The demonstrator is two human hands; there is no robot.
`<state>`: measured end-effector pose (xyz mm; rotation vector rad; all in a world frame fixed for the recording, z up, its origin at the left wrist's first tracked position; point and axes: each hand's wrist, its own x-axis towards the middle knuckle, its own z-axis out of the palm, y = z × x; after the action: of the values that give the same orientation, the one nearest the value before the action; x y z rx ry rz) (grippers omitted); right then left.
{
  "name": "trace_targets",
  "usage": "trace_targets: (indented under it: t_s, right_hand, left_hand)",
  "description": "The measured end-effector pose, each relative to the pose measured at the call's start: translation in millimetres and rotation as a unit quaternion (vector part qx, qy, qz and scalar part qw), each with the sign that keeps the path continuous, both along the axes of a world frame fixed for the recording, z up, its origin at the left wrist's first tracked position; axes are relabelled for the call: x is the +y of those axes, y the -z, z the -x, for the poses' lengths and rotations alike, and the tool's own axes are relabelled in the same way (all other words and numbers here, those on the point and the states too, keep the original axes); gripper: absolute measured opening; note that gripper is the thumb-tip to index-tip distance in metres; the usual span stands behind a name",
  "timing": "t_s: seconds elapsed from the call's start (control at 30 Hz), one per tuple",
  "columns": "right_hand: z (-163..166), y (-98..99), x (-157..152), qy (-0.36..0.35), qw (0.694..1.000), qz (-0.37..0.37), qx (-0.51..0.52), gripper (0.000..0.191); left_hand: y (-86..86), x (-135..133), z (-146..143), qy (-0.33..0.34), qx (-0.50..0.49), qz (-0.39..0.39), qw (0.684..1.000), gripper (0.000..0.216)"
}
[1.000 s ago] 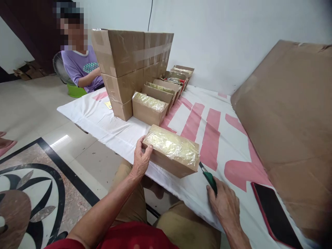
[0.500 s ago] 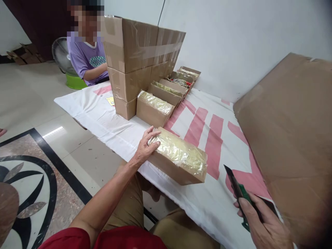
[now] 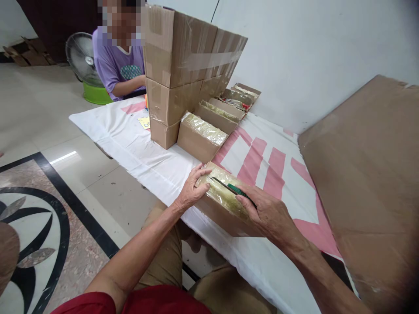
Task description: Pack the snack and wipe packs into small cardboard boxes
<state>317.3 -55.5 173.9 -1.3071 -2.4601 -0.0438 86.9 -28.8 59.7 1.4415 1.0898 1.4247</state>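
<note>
A cardboard box (image 3: pixel 225 218) sits at the table's near edge, its top showing a shiny, yellowish plastic-wrapped filling (image 3: pixel 225 198). My left hand (image 3: pixel 193 187) grips the box's left end, thumb on the plastic and fingers over the far corner. In my right hand (image 3: pixel 262 207) is a green utility knife (image 3: pixel 240 192). Its dark blade lies over the plastic, pointing toward my left hand; whether the tip has gone through cannot be made out. The right end of the box is partly hidden by my right hand.
Taped cartons (image 3: pixel 190 52) are stacked beyond the box, beside a row of open boxes (image 3: pixel 203 135). A large cardboard sheet or box (image 3: pixel 366 174) stands at right. Behind the stack sits a person in a purple shirt (image 3: pixel 119 65), near a fan (image 3: pixel 83 59). Pink-and-white cloth (image 3: pixel 275 165) covers the table.
My right hand has brought the utility knife leftward from the table's right side onto the box top. My left hand stays at the box's left end. The view has shifted slightly.
</note>
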Motion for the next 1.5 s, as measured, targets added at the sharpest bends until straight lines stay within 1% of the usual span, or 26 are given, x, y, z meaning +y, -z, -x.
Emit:
trace_targets:
  t_s: [0.17, 0.47, 0.6, 0.7, 0.8, 0.9, 0.97, 1.1, 1.27, 1.5]
  right_hand:
    - [7, 4.6, 9, -0.005, 0.999, 0.005, -0.033, 0.034]
    - [15, 8.7, 14, -0.007, 0.999, 0.004, -0.035, 0.033]
    - [17, 10.2, 15, 0.001, 0.998, -0.003, -0.058, 0.033]
    - [23, 6.9, 14, 0.017, 0.996, 0.006, -0.085, 0.031]
    - [33, -4.1, 11, 0.051, 0.987, 0.051, -0.146, 0.032]
    - [45, -21.7, 9, 0.086, 0.964, 0.116, -0.223, 0.033]
    - [50, -34.8, 10, 0.094, 0.949, 0.147, -0.262, 0.032]
    - [54, -58.3, 15, 0.077, 0.922, 0.186, -0.33, 0.031]
    - [54, -77.7, 20, 0.058, 0.89, 0.207, -0.401, 0.028]
    - [53, -91.5, 16, 0.02, 0.88, 0.221, -0.42, 0.03]
  left_hand:
    - [0.5, 0, -1, -0.006, -0.006, 0.009, 1.0, 0.052]
    - [-1.1, 1, 0, 0.01, -0.007, 0.037, 0.999, 0.064]
    - [-0.5, 1, -1, 0.008, -0.017, 0.039, 0.999, 0.064]
    - [-0.8, 1, -2, 0.004, -0.026, 0.036, 0.999, 0.064]
    - [-2.5, 0, -3, 0.003, -0.028, 0.038, 0.999, 0.063]
    - [-5.3, -1, -4, 0.001, -0.023, 0.049, 0.999, 0.064]
    - [-7.0, -2, -5, -0.003, -0.023, 0.058, 0.998, 0.064]
    - [-8.9, -3, -4, -0.004, -0.02, 0.063, 0.998, 0.065]
    - [-8.6, -3, -3, -0.011, -0.018, 0.053, 0.998, 0.063]
    - [-7.3, -4, 0, -0.022, -0.006, 0.042, 0.999, 0.059]
